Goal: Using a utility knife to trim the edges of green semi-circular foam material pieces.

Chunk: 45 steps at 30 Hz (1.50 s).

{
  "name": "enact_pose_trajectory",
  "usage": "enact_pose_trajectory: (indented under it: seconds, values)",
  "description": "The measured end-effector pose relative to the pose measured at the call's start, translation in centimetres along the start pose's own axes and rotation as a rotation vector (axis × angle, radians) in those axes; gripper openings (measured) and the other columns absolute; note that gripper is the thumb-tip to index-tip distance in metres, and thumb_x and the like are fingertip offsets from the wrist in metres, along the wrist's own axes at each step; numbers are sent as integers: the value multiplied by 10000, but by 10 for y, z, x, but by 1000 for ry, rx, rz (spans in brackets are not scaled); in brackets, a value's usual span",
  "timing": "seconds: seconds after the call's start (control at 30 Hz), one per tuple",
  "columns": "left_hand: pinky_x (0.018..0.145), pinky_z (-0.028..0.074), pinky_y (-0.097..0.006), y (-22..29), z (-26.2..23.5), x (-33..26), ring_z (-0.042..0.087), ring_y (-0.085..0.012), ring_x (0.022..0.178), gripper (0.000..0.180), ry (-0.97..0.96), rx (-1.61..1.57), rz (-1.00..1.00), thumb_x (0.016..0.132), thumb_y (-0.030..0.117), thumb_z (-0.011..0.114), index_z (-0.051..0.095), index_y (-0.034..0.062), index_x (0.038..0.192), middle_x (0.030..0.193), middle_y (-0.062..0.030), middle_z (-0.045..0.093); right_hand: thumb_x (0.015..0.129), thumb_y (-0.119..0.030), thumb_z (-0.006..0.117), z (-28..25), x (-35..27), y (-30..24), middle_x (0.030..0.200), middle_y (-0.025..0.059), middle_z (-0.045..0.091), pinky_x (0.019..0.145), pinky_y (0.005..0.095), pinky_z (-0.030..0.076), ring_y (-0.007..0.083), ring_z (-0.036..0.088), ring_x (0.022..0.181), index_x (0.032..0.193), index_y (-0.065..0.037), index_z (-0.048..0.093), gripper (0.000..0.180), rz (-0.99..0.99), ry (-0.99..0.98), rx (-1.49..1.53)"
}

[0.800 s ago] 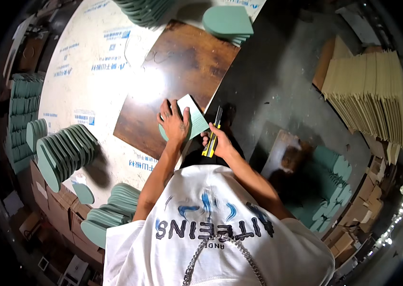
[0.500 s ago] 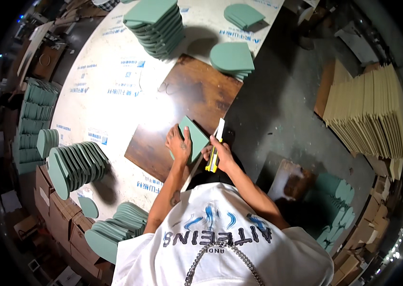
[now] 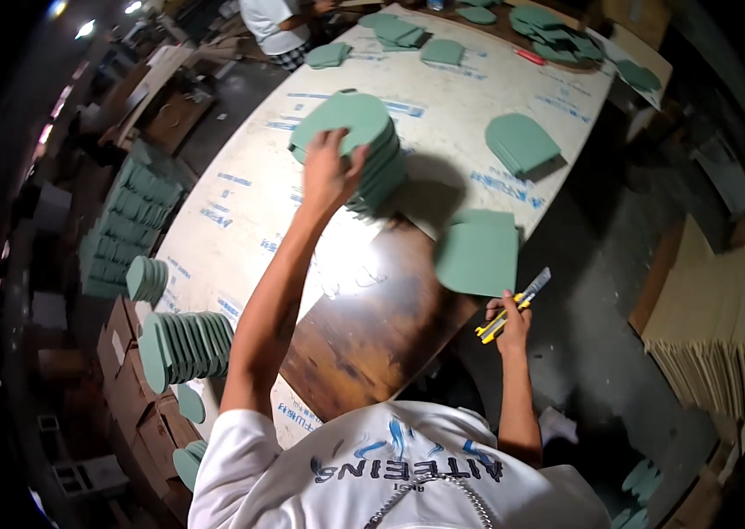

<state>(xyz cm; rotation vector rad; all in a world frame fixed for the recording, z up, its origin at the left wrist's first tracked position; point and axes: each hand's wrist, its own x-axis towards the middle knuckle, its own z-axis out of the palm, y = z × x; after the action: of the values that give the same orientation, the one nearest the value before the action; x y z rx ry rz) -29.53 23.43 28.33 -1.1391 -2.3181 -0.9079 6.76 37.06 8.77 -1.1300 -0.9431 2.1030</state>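
Observation:
My left hand (image 3: 332, 169) reaches over a tall stack of flat green boards (image 3: 379, 167) with rounded ends. Its fingers are apart, with the tips on the top board; a grip on its edge does not show. In my right hand (image 3: 510, 323) is a yellow utility knife (image 3: 497, 327), its blade out and pointing away to the right. The right fingertips are at the near edge of a green board (image 3: 478, 254) beside the tall stack; whether they press on it I cannot tell. Under both stacks lies a brown stained wooden board (image 3: 363, 326).
The white printed worktable (image 3: 240, 207) carries more green boards (image 3: 520, 144). A row of them (image 3: 185, 346) stands at its left edge. Cardboard boxes (image 3: 130, 379) are at left, yellowish sheets (image 3: 716, 326) on the right. A red-handled tool (image 3: 529, 55) and another person (image 3: 275, 26) are at the far end.
The green board under my left hand is no longer on the brown board. My left hand has moved forward to the tall stack; my right moved right with the knife. The view has tilted up.

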Motion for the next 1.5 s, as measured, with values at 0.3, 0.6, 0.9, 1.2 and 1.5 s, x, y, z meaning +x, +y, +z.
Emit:
enact_pose_trajectory:
  seconds: [0.3, 0.6, 0.9, 1.2, 1.5]
  values:
    - [640, 508, -626, 1, 135, 67, 609, -536, 975, 445, -375, 933, -50, 936, 188, 549, 630, -143, 1222, 1258, -356, 587, 1029, -244, 624, -2, 55, 6, 887, 137, 722, 631, 322, 564, 185, 658, 687, 1001, -1, 592, 247, 6, 74, -187]
    - [662, 569, -411, 20, -67, 62, 683, -326, 679, 331, 55, 117, -278, 933, 280, 629, 665, -40, 859, 860, -186, 725, 1054, -252, 586, -10, 27, 3, 945, 150, 716, 631, 296, 548, 183, 668, 722, 1500, -59, 349, 541, -48, 74, -181]
    - [788, 548, -351, -14, -89, -312, 676, -177, 829, 542, -11, -1354, -1237, 918, 405, 761, 638, -7, 1248, 983, -81, 713, 1033, -250, 613, -97, -106, 63, 876, 114, 702, 627, 303, 547, 168, 649, 688, 1433, -104, 499, 441, 6, 258, -122]
    - [864, 628, -380, 32, -22, -509, 687, -334, 1004, 723, -211, -1456, -1792, 967, 572, 609, 491, -51, 1315, 1160, -219, 626, 1018, -194, 630, -98, -209, 125, 846, 127, 716, 596, 311, 552, 195, 676, 669, 1297, -50, 570, 320, 104, 229, -212]
    - [915, 497, -490, 50, -36, -489, 640, -477, 1024, 413, -301, -121, -663, 988, 305, 617, 648, -61, 1178, 1069, -288, 689, 1022, -139, 598, -77, -239, 129, 947, 146, 677, 669, 325, 600, 205, 709, 773, 1283, 50, 485, 341, 232, -41, -627]
